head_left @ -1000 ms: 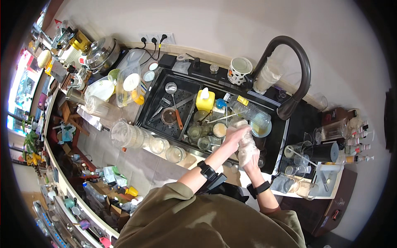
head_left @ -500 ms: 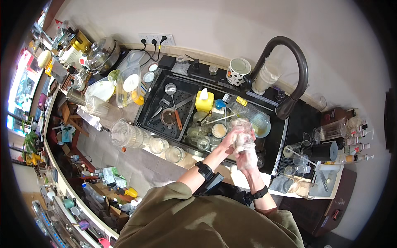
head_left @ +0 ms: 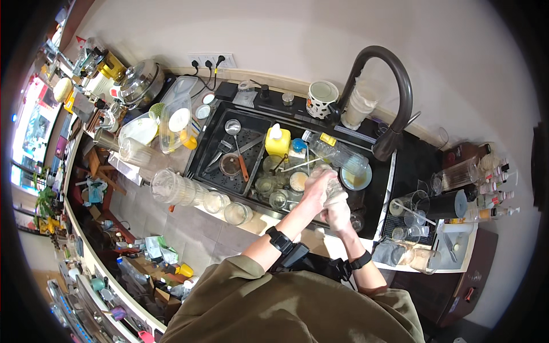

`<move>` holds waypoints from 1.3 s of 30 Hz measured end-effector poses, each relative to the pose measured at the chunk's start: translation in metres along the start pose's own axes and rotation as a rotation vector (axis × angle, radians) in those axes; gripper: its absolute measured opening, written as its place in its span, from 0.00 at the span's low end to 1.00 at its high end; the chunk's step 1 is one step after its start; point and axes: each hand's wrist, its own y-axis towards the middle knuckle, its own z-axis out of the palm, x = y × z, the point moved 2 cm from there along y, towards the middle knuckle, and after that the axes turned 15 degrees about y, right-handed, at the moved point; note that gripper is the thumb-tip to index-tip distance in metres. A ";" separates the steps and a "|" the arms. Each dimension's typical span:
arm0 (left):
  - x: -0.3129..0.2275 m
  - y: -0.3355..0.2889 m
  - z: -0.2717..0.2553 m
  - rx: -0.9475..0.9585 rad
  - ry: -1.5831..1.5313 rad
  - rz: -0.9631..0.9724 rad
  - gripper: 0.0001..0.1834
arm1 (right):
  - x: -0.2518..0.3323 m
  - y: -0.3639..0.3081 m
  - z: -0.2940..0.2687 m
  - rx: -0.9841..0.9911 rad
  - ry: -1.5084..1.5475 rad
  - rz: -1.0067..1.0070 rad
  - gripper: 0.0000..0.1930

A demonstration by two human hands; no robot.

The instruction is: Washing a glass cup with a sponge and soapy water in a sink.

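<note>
Over the front of the black sink (head_left: 374, 200), my left hand (head_left: 315, 190) is wrapped round a soapy clear glass (head_left: 333, 186). My right hand (head_left: 336, 214) grips the same glass from the near right side, partly hidden by suds and blur. Most of the glass is covered by my fingers. Just beyond my hands lies a pale blue plate (head_left: 355, 176) with yellowish liquid on it. To the left of them, a cup of pale foamy liquid (head_left: 298, 182) and several glass jars stand in the basin.
A yellow pump bottle (head_left: 278, 140) and a clear plastic bottle (head_left: 343, 155) stand behind. The dark faucet (head_left: 393, 137) arches over the right. A drain tray (head_left: 207, 177) holds a ladle (head_left: 233, 127). Glass jars (head_left: 237, 213) line the front edge; more glasses (head_left: 413, 201) crowd the right counter.
My hands have shifted slightly left with the glass and closed further round it, covering more of it. The pale blue plate shows more fully. The whole view has shifted a little.
</note>
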 end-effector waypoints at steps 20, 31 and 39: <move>0.000 0.012 -0.043 0.092 0.105 -0.126 0.08 | -0.025 -0.008 0.026 0.080 -0.768 -0.078 0.20; -0.005 0.004 -0.055 0.116 -0.007 -0.158 0.14 | -0.039 -0.035 0.039 -0.202 -0.518 -0.151 0.21; 0.004 -0.006 -0.045 -0.086 -0.227 -0.115 0.15 | -0.013 -0.053 0.028 -0.270 0.656 0.134 0.24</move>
